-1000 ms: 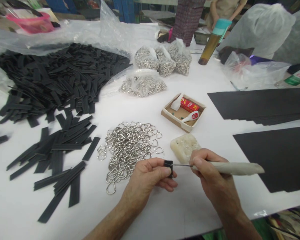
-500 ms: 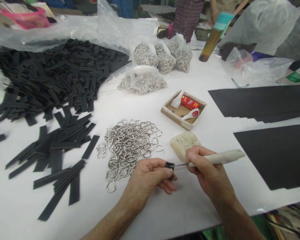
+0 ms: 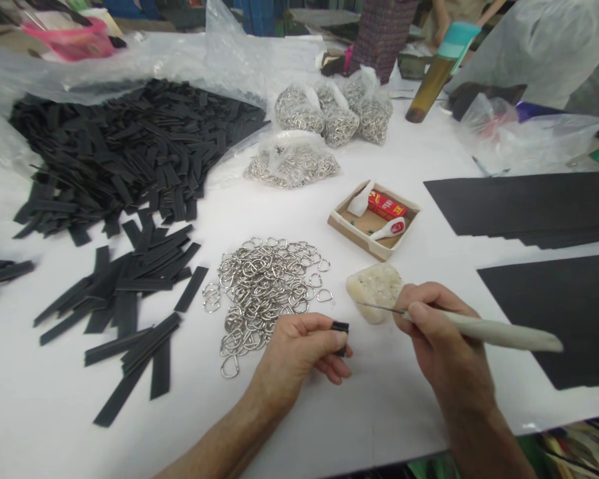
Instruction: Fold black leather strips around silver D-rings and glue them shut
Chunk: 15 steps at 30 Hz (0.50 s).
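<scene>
**While one strip sits pinched, nearly all the stock lies unworked**

As the left hand [image 3: 299,349] closes thumb and fingers tightly on a short folded black strip [image 3: 340,330], low in the frame just right of centre, the right hand [image 3: 444,339] grips a white-handled tool [image 3: 499,331] like a pen. The tool's thin metal tip reaches the near edge of a pale lump [image 3: 377,283] lying on the white table [image 3: 329,419]. Tip and strip are apart. Whether a ring already sits inside the fold cannot be told, because the fingers cover most of it.

Judging by the stock, the work looks early. A loose pile of metal D-rings [image 3: 264,286] lies just above the left hand. Flat black strips [image 3: 130,299] are scattered at centre left, and a far larger heap of strips [image 3: 130,146] fills the upper left on clear plastic. Four bags of rings [image 3: 329,116] stand at upper centre. No stack of finished pieces shows clearly; a few dark items [image 3: 4,271] at the far left edge are too blurred to name.

A cardboard tray [image 3: 340,225] with small oddments sits right of centre, and black sheets [image 3: 529,206] lie along the right side.
</scene>
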Available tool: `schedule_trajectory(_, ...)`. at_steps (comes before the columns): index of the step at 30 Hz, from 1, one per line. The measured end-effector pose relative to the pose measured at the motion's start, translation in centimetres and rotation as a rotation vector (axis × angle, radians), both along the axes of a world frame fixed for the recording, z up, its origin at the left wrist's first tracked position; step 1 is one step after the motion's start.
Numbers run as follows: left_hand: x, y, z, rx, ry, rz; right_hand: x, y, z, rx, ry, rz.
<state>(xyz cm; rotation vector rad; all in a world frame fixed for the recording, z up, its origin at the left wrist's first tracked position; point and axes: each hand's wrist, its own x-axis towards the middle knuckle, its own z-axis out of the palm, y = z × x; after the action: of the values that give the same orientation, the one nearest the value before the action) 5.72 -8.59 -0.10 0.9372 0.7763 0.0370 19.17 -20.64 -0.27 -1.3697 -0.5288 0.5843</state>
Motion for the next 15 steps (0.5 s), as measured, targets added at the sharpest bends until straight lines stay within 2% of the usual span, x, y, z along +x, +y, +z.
schedule_trajectory(5, -0.2, 0.1, -0.2, -0.014, -0.044, 0.027, -0.7, -0.4, -0.4, -0.078, -0.262, -0.023)
schedule_trajectory(10, -0.5, 0.3, -0.3, -0.046, -0.09, 0.068, -1.8, -0.3, 1.0, -0.166, -0.478, -0.068)
schedule_trajectory(13, -0.6, 0.1, 0.2, -0.077, -0.098, 0.105, -2.0, -1.3, 1.2, -0.196, -0.555, -0.14)
schedule_trajectory(15, -0.8, -0.1, 0.8, -0.101, -0.112, 0.13, -1.4, -2.2, 0.4, -0.249, -0.621, -0.163)
